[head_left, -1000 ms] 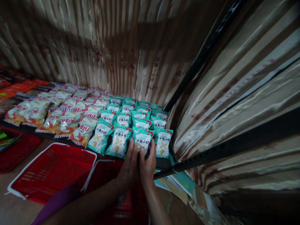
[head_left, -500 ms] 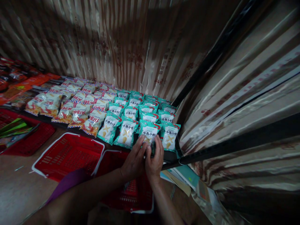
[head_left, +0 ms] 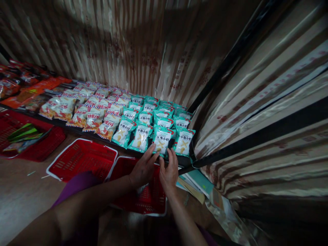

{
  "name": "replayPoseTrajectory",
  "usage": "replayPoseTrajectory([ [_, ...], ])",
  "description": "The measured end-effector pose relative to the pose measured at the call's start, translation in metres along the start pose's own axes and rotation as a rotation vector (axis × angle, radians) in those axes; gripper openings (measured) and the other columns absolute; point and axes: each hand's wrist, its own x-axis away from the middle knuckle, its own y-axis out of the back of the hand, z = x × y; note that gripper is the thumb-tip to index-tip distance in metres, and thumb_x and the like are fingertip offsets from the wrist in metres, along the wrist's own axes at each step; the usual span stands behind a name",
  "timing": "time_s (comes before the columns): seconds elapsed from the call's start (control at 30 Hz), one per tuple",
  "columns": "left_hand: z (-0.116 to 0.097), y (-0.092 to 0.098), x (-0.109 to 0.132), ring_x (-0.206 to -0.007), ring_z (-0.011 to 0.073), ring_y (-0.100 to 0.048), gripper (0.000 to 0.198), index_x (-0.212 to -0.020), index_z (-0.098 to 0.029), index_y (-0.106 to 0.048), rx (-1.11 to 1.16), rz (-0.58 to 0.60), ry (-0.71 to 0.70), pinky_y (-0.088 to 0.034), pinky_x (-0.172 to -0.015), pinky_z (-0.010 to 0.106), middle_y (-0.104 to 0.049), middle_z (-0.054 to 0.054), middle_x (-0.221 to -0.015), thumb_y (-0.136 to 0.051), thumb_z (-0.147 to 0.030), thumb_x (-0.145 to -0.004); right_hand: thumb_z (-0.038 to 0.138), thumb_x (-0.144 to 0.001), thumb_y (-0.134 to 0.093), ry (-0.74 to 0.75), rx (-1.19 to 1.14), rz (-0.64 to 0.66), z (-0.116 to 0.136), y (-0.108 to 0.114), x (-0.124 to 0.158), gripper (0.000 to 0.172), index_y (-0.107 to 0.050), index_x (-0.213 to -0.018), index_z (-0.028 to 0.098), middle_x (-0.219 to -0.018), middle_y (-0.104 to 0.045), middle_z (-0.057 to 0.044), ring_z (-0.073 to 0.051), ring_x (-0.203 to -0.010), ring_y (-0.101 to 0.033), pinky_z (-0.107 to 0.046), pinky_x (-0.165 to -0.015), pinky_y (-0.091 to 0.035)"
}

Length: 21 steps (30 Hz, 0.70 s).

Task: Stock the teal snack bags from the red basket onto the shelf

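Note:
Rows of teal snack packets lie on a low dark shelf beside red-and-white striped packets. My left hand and my right hand sit side by side at the shelf's front edge. Their fingertips rest on the lower edge of one front-row teal packet. The fingers of both hands are stretched out and slightly apart, and neither hand grips anything.
Two red plastic baskets stand on the floor under my arms. A third red basket with green packets is at the left. Orange packets fill the far left shelf. Shiny striped curtains hang behind and at the right.
Both hands have slid back from over the front teal packet to its lower edge. The view has pulled back and shifted, so the shelf sits higher.

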Motion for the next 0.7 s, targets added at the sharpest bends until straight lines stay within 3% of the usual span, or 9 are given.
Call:
replayPoseTrajectory([
  [0.17, 0.001, -0.010, -0.006, -0.139, 0.0316, -0.003, 0.063, -0.140, -0.013, -0.012, -0.005, 0.038, 0.065, -0.032, -0.105, 0.054, 0.001, 0.022, -0.150, -0.034, -0.001, -0.082, 0.036, -0.089, -0.039, -0.035, -0.047, 0.010, 0.000, -0.010, -0.003, 0.043, -0.045, -0.126, 0.015, -0.132, -0.048, -0.016, -0.024, -0.124, -0.042, -0.045, -0.098, -0.039],
  [0.53, 0.002, -0.020, -0.014, -0.139, 0.0316, -0.005, 0.059, -0.139, -0.009, -0.011, -0.068, -0.030, 0.080, -0.030, -0.106, 0.056, -0.008, 0.025, -0.148, -0.034, -0.006, -0.086, 0.034, -0.089, -0.039, -0.025, -0.077, 0.014, -0.004, -0.012, -0.009, 0.043, -0.043, -0.129, 0.016, -0.134, -0.046, -0.015, -0.023, -0.127, -0.039, -0.048, -0.101, -0.036],
  [0.7, 0.002, -0.022, -0.012, -0.139, 0.0321, -0.005, 0.059, -0.140, -0.010, -0.009, -0.061, -0.019, 0.096, -0.032, -0.105, 0.056, -0.004, 0.025, -0.148, -0.033, -0.005, -0.086, 0.033, -0.089, -0.039, -0.020, -0.074, 0.003, -0.005, -0.014, -0.006, 0.045, -0.041, -0.130, 0.015, -0.135, -0.044, -0.016, -0.024, -0.128, -0.037, -0.048, -0.102, -0.035],
])
